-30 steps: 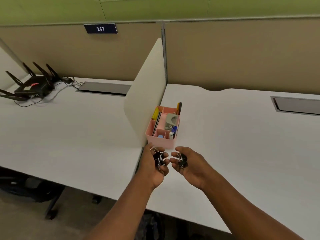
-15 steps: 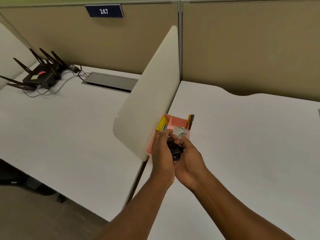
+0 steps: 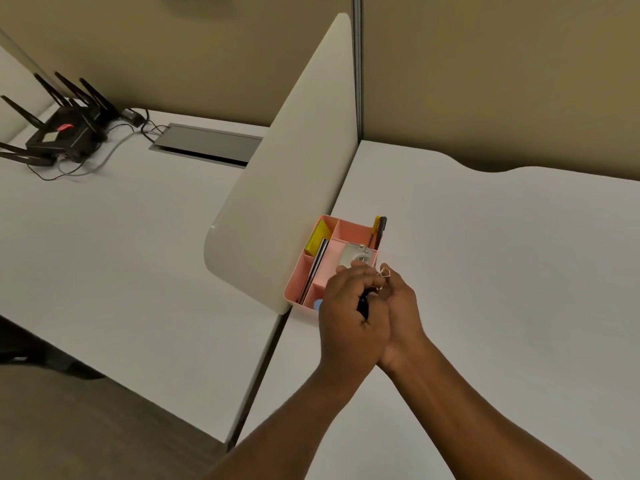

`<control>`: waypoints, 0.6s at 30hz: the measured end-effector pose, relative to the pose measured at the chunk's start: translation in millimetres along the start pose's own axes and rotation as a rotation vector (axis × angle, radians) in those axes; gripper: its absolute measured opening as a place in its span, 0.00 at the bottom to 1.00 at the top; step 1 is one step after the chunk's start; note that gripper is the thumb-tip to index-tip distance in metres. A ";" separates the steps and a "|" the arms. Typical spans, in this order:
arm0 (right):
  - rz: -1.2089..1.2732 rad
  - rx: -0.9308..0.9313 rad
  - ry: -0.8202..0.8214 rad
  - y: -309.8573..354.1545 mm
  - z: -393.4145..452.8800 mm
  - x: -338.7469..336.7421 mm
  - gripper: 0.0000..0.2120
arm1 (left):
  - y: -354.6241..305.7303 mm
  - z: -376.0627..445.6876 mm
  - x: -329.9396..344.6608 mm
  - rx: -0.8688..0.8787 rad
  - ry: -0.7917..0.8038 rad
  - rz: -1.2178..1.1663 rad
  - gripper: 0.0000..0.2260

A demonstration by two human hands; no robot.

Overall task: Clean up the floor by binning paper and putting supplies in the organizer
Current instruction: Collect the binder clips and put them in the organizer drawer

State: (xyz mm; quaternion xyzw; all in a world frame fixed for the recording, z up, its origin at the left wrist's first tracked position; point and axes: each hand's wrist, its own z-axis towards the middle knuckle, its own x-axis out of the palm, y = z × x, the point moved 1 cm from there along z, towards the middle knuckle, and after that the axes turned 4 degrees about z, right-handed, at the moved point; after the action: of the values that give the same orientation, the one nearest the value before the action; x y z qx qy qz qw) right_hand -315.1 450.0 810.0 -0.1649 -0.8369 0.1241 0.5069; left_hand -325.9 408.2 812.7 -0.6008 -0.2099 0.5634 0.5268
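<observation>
A pink organizer (image 3: 349, 227) stands on the white desk beside the cream divider. It holds a yellow pad (image 3: 318, 237), a dark notebook, a grey tape dispenser (image 3: 355, 255) and two pens (image 3: 378, 230). My left hand (image 3: 346, 317) and my right hand (image 3: 400, 306) are pressed together over the organizer's near right corner. Black binder clips (image 3: 363, 304) show in the gap between them, with silver wire handles (image 3: 383, 273) poking out at the fingertips. The hands cover the organizer's front compartments.
The cream divider panel (image 3: 294, 174) rises just left of the organizer. A black router (image 3: 60, 133) with antennas and cables sits far left, near a grey cable hatch (image 3: 207, 145). The white desk (image 3: 502, 271) stretches right; floor (image 3: 69, 427) lies lower left.
My head has moved closer and looks further down. Both hands, apart a second ago with clips in each, have come together and risen over the organizer.
</observation>
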 end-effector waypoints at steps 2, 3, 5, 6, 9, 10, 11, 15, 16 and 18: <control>-0.335 -0.131 -0.120 25.1 -3.9 -0.8 0.15 | 3.1 -1.4 1.4 0.019 0.001 0.082 0.11; -0.370 -0.206 -0.176 36.0 -3.7 -5.0 0.18 | 4.4 -2.5 1.8 0.019 0.011 0.098 0.10; -0.378 -0.270 -0.197 42.2 -2.8 -14.2 0.22 | 5.6 -5.6 2.6 0.027 0.028 0.084 0.11; -0.409 -0.302 -0.234 45.3 -1.8 -20.2 0.22 | 6.2 -7.2 2.7 0.034 0.030 0.055 0.11; -0.415 -0.326 -0.302 54.9 -4.4 -28.1 0.19 | 11.7 -7.9 -0.1 0.007 -0.031 -0.021 0.11; -0.422 -0.319 -0.303 59.8 -5.9 -29.0 0.17 | 16.3 -6.1 -2.3 -0.013 -0.062 -0.015 0.10; -0.429 -0.317 -0.304 64.0 -7.7 -30.4 0.16 | 22.1 -3.1 -5.5 -0.026 -0.088 0.007 0.10; -0.521 -0.272 -0.383 92.9 1.3 -49.1 0.15 | 55.8 21.0 -18.2 0.025 -0.035 0.302 0.12; -0.561 -0.255 -0.409 100.2 5.2 -53.8 0.14 | 66.8 29.0 -18.8 0.047 0.044 0.429 0.17; -0.652 -0.226 -0.478 112.0 14.5 -61.9 0.14 | 89.7 44.7 -17.8 0.060 0.232 0.705 0.28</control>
State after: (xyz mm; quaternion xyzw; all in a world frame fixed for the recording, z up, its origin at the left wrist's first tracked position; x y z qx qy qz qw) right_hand -284.5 527.1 711.4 0.0876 -0.9478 -0.1004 0.2898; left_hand -401.6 378.9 751.3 -0.6804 0.0875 0.6443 0.3380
